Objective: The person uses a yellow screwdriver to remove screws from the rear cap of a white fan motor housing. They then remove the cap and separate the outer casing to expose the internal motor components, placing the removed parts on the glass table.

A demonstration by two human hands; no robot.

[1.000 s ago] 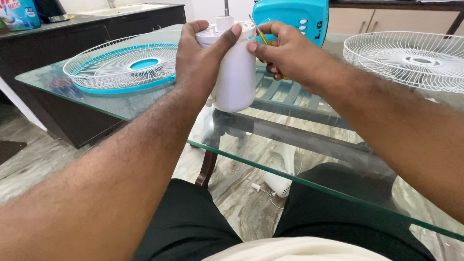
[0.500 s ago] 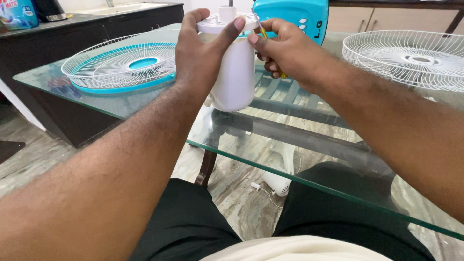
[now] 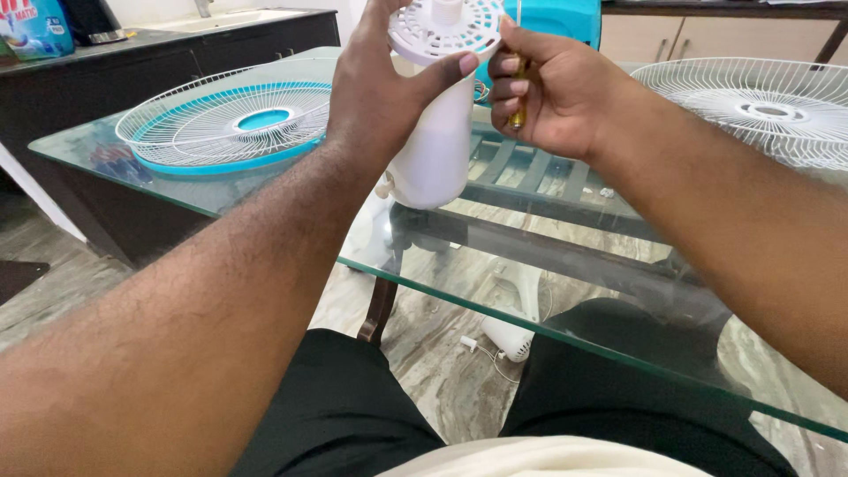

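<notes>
A white fan motor housing [image 3: 439, 141] stands upright on the glass table [image 3: 565, 291], its round vented face and shaft on top. My left hand [image 3: 389, 88] wraps around its upper part, thumb across the front. My right hand [image 3: 552, 93] sits just right of the housing's top, fingers closed on a yellow-handled screwdriver [image 3: 518, 110] held upright. Its tip is cut off by the frame's top edge.
A white and teal wire fan guard [image 3: 225, 124] lies flat at the table's left. A second white guard [image 3: 760, 106] lies at the right. A teal fan body [image 3: 552, 22] stands behind the housing. A dark counter [image 3: 177, 44] runs along the back left.
The view has tilted down a little, so the housing's vented top face now shows. Both hands keep their holds in nearly the same places.
</notes>
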